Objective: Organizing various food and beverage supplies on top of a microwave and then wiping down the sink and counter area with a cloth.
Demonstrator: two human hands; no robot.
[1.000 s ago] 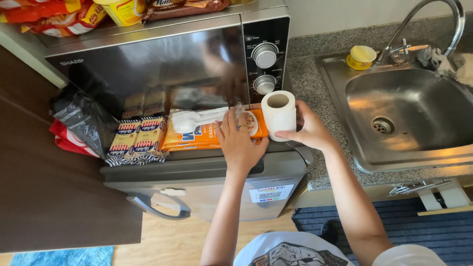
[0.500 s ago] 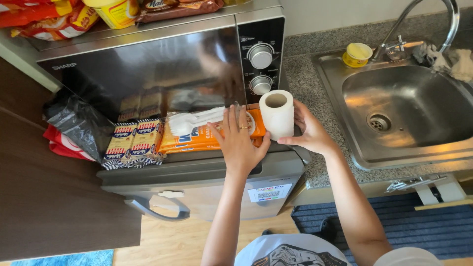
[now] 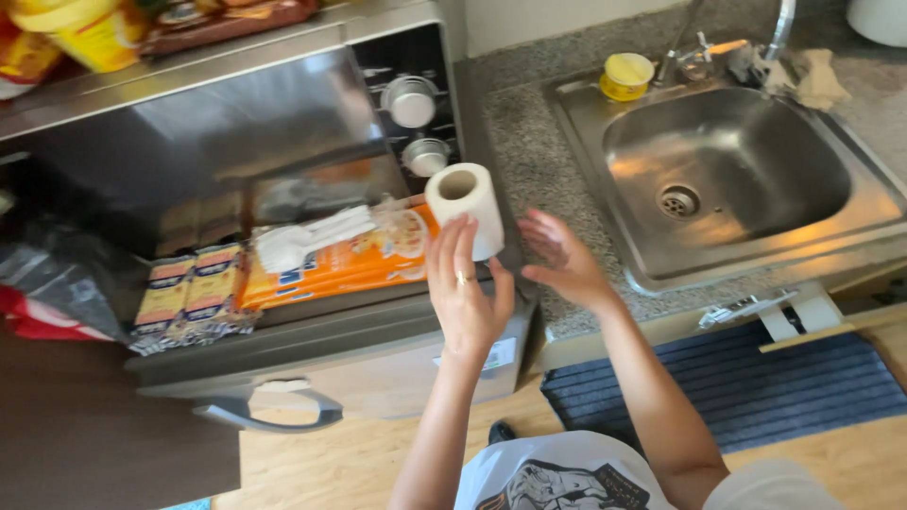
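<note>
Starting at the left, we see flat yellow-and-brown patterned snack packets [image 3: 189,288] lying on the low grey appliance top [image 3: 359,340], and beside them a long orange-and-white flat packet [image 3: 331,269] with a clear bag of white plastic cutlery [image 3: 307,236] on it. Behind stands the dark, mirror-fronted microwave oven [image 3: 236,142].

Our left hand [image 3: 465,300] comes next — palm raised, fingers spread and upright, their tips touching the near side of the white paper roll with its hollow cardboard core [image 3: 465,206]. The roll stands upright at the right end of the orange packet, its long axis near vertical, core opening tipped slightly toward us. It lies directly beyond the left fingers, so that hand is the nearer one; it braces the roll rather than wrapping it.

Our right hand [image 3: 559,263] hangs just to the roll's right — open, fingers loose, holding nothing, clear of the paper.

Furthest right sits the stainless steel sink basin [image 3: 812,227].
</note>
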